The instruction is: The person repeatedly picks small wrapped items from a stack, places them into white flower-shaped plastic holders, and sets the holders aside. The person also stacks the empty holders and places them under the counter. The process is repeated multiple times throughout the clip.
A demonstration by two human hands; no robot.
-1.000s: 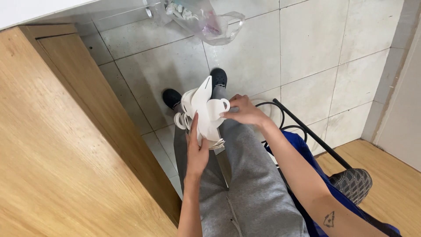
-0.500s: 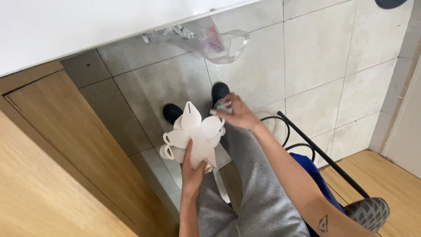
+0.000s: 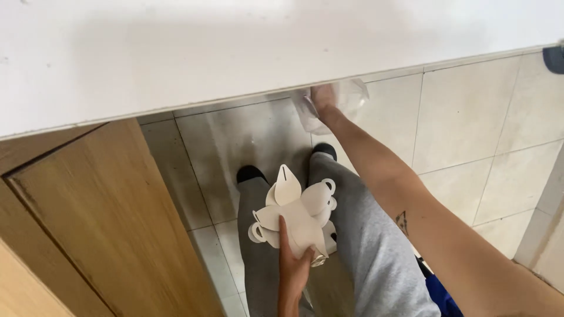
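Note:
My left hand [image 3: 292,264] holds a bunch of white die-cut paper pieces [image 3: 296,211] fanned out over my lap, thumb pressed along the top sheet. My right hand [image 3: 324,98] is stretched out to the floor ahead and reaches into a clear plastic bag [image 3: 346,100] lying under the white tabletop edge; its fingers are partly hidden by the bag and the edge. My legs in grey trousers [image 3: 364,235] and black shoes [image 3: 251,174] show below.
A white tabletop [image 3: 235,47] fills the upper part of the view. A wooden cabinet side [image 3: 100,223] stands at the left. The floor is pale tile [image 3: 482,117]. A blue seat [image 3: 437,296] shows at the bottom right.
My right hand left the paper pieces and reached forward to the plastic bag. The view tilted up, bringing the white tabletop into frame. My left hand keeps holding the papers.

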